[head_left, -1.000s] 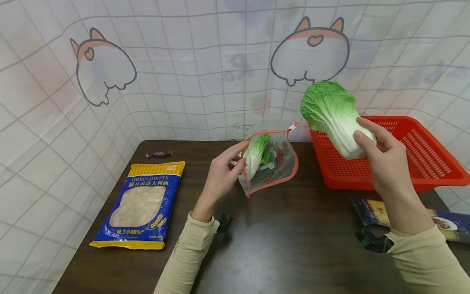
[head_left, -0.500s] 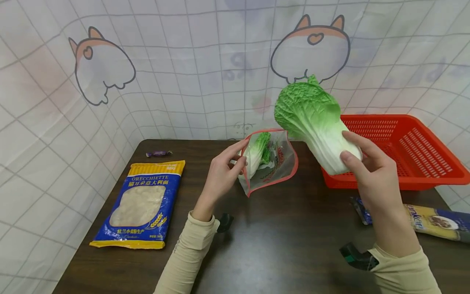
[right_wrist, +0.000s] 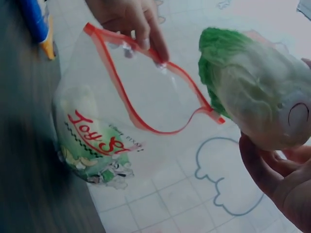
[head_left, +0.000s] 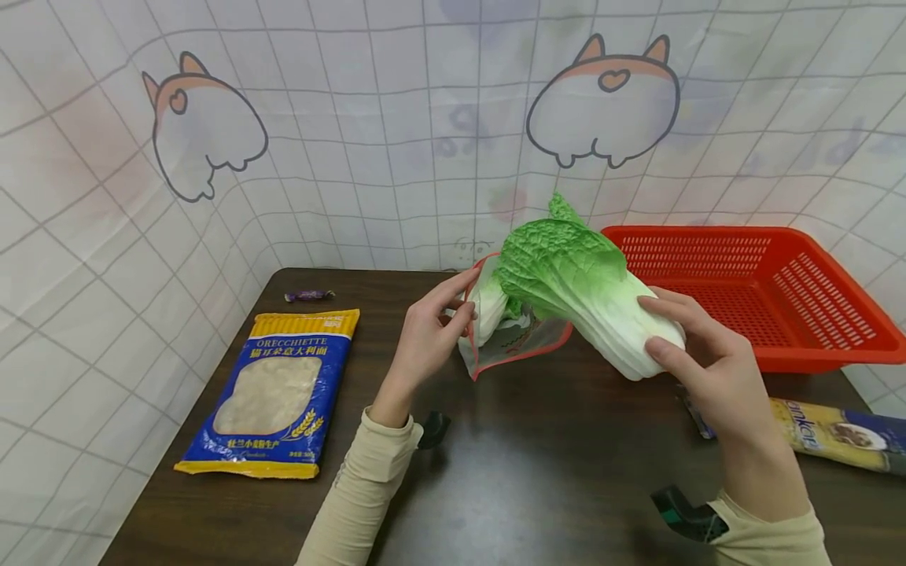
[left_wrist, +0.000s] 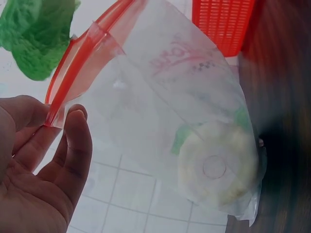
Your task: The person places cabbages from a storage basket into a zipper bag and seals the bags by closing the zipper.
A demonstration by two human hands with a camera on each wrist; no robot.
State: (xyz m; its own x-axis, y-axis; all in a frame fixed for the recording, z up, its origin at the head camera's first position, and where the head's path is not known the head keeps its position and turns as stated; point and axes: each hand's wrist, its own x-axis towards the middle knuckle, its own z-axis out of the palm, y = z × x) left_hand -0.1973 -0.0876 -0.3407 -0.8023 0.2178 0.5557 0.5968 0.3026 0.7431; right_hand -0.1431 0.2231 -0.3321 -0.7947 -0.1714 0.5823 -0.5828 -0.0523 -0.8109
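Observation:
My left hand (head_left: pixel 429 326) pinches the red-edged rim of a clear zip bag (right_wrist: pixel 102 126), whose mouth gapes wide in the right wrist view. A smaller cabbage (head_left: pixel 487 310) lies inside the bag; its round white base shows through the plastic in the left wrist view. With thumb and fingers, my right hand (head_left: pixel 715 362) grips a large napa cabbage (head_left: pixel 587 291) by its white base. The leafy green end points left and overlaps the bag's mouth in the head view. In the right wrist view those leaves stand just beside the red rim.
A red plastic basket (head_left: pixel 786 358) stands at the back right. Before it lies a yellow and blue pasta packet (head_left: pixel 842 432), partly behind my right wrist. On the left are a blue and yellow orecchiette bag (head_left: pixel 269 393) and a small purple-wrapped candy (head_left: pixel 309 296). A patterned curtain (head_left: pixel 396 118) hangs behind.
My right hand has carried the large cabbage leftward and down, from in front of the basket to the bag's mouth. The left hand keeps its pinch on the bag's rim.

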